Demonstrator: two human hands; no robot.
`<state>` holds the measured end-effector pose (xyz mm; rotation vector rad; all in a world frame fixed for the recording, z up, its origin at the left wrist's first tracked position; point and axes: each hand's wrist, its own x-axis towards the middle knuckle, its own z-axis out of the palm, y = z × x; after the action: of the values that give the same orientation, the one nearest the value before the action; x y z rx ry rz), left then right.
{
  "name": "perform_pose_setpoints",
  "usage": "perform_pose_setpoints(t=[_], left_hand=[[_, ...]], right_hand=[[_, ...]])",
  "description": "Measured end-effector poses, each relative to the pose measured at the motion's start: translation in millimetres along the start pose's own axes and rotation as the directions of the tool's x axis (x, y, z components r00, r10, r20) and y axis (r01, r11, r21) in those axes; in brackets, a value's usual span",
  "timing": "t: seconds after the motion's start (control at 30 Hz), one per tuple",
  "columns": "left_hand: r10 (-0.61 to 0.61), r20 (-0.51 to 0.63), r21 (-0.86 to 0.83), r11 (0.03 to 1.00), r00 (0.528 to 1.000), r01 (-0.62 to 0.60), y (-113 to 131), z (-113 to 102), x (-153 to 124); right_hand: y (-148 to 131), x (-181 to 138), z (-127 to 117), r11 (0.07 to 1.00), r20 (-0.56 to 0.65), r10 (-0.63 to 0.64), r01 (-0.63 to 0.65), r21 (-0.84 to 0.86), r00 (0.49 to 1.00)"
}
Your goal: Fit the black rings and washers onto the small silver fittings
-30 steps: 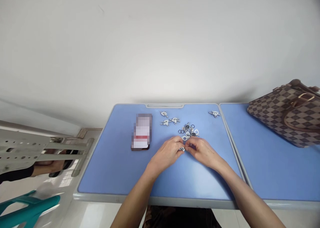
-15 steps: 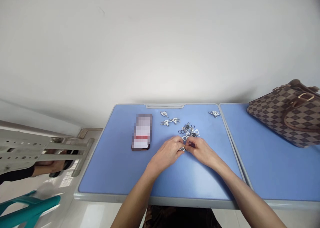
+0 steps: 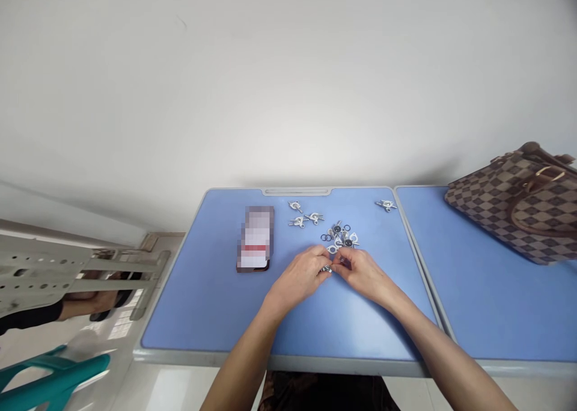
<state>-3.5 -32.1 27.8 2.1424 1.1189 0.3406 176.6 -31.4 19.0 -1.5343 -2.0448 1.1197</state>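
Note:
My left hand (image 3: 300,276) and my right hand (image 3: 360,273) meet at the middle of the blue table top (image 3: 202,303), with fingertips pinching a small silver metal fitting (image 3: 325,269) between them. Just beyond my fingers lies a heap of similar fittings with dark rubber O-rings (image 3: 339,237). Several loose fittings sit farther back, including one (image 3: 298,221) and another (image 3: 386,205) near the far right corner. The fitting's shape is mostly hidden by my fingers.
A pixelated phone (image 3: 255,238) lies left of the parts. A second blue table (image 3: 487,303) adjoins on the right, bearing a brown checkered handbag (image 3: 514,210). At far left are a perforated grey frame (image 3: 45,273), a person's forearm (image 3: 90,301) and a teal chair (image 3: 54,378).
My hands have shifted only slightly around the small fitting, with fingers still together. The heap and loose fittings stay in place.

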Motion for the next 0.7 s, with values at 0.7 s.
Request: perform_pose_setpoints(t=[0.7], left_hand=[[0.001,0.025,0.004,1.000,1.000,-0.001,1,-3,1]], right_hand=[[10,-14,-6,0.921,0.003,-0.332,0.325,-0.215,0.943]])
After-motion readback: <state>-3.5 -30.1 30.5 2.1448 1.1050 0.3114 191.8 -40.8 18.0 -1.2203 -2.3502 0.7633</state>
